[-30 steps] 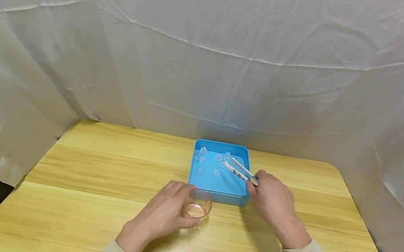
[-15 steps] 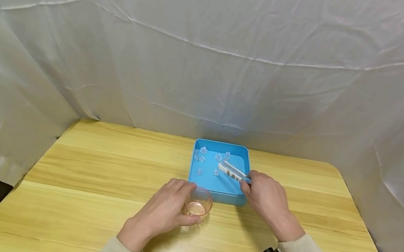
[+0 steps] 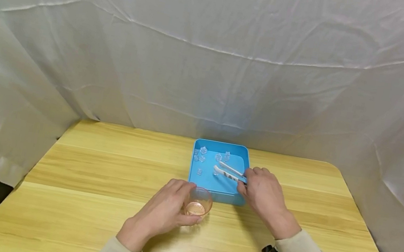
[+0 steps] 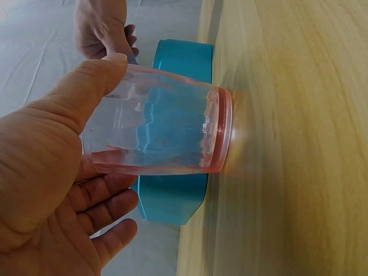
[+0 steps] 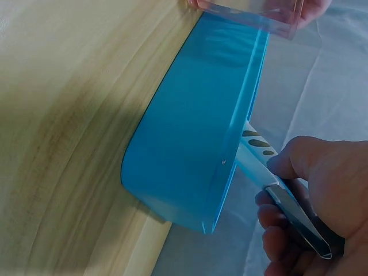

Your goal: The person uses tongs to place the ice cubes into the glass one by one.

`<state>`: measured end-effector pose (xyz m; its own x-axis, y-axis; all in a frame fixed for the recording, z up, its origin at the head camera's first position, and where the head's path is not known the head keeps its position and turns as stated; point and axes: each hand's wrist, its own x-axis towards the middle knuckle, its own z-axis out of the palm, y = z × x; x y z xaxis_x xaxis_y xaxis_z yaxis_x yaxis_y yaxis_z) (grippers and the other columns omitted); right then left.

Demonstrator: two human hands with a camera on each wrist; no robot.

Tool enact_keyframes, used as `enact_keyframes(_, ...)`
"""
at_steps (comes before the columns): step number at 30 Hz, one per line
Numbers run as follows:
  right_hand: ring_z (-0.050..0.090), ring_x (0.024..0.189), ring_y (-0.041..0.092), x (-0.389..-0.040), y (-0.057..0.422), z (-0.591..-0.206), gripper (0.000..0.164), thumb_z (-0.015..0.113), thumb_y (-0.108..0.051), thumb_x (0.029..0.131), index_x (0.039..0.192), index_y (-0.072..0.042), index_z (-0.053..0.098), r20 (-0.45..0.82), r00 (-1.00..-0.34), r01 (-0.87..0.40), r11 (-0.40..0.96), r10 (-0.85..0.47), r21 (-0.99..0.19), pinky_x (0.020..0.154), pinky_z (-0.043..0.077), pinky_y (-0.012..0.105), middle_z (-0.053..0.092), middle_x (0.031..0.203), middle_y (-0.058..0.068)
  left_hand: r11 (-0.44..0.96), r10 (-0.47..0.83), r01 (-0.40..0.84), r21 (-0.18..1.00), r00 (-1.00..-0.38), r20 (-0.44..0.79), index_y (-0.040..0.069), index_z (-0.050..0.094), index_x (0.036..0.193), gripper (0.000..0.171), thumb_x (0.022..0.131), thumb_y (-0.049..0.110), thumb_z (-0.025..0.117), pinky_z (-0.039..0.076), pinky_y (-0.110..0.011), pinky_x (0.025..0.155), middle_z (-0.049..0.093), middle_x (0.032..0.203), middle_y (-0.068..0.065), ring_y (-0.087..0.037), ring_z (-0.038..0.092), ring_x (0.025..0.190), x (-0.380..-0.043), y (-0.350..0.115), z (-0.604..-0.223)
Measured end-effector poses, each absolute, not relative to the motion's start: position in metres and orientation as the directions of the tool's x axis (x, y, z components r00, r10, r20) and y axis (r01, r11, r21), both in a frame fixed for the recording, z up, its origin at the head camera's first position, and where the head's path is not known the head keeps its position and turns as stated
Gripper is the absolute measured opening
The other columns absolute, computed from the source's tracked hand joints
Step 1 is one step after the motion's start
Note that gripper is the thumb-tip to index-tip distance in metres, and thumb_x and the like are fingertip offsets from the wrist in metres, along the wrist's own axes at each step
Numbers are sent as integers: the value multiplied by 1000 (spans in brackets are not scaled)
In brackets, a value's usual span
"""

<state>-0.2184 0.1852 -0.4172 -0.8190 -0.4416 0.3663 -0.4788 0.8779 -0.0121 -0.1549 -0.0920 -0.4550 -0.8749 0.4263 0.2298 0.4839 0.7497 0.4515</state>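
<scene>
My left hand (image 3: 160,213) grips a clear, pink-tinted cup (image 3: 199,202) between thumb and fingers. In the left wrist view the cup (image 4: 172,129) stands upright on the table, my thumb near its rim. My right hand (image 3: 264,198) holds white tongs (image 3: 229,176) with dark spots, reaching over the side of a blue box (image 3: 229,199). The tips of the tongs are apart, at a clear cube near the middle of the box; whether they touch it cannot be made out. The box wall (image 5: 190,121) hides the tips in the right wrist view.
Several clear plastic-looking cubes (image 3: 199,172) lie in the box, mostly toward its left side and back. The cup stands close in front of the box. Behind the wooden table (image 3: 96,170) hangs a grey cloth (image 3: 179,72), which also closes both sides.
My right hand has moved left and slightly nearer with the tongs, whose tips shift from the box's right part to a cube near the middle. My left hand and the cup stay put.
</scene>
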Motion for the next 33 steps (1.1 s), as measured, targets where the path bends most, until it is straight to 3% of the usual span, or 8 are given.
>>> enact_keyframes(6, 40, 60, 19, -221, 189, -416, 29, 73, -17, 92, 72, -10, 53, 359, -817, -486, 874, -450, -11, 58, 35, 31, 43, 63, -1, 746, 428, 486, 456, -874, 232, 2, 57, 145, 82, 86, 51, 85, 46, -44, 116, 64, 138, -12, -28, 56, 132, -155, -91, -456)
enact_keyframes(14, 42, 64, 18, -223, 194, -410, 27, 71, -14, 93, 74, -10, 53, 282, -866, -457, 882, -412, -116, 58, 36, 30, 44, 66, 0, 749, 418, 472, 465, -881, 221, 3, 56, 145, 82, 86, 52, 84, 46, -44, 115, 64, 138, -11, -28, 56, 132, -155, -90, -456)
enact_keyframes(21, 41, 63, 17, -222, 186, -416, 26, 69, -12, 94, 74, -10, 53, 269, -870, -464, 870, -413, -165, 56, 35, 28, 44, 67, 0, 747, 409, 466, 475, -885, 224, 3, 57, 145, 81, 86, 50, 86, 46, -44, 115, 63, 139, -11, -29, 55, 133, -156, -92, -455)
enact_keyframes(33, 42, 62, 16, -224, 180, -425, 23, 72, -14, 93, 77, -7, 57, 257, -876, -452, 879, -407, -149, 55, 40, 28, 47, 67, 1, 744, 406, 462, 482, -886, 224, 4, 57, 145, 81, 86, 51, 86, 47, -43, 114, 64, 138, -10, -27, 55, 132, -157, -91, -458)
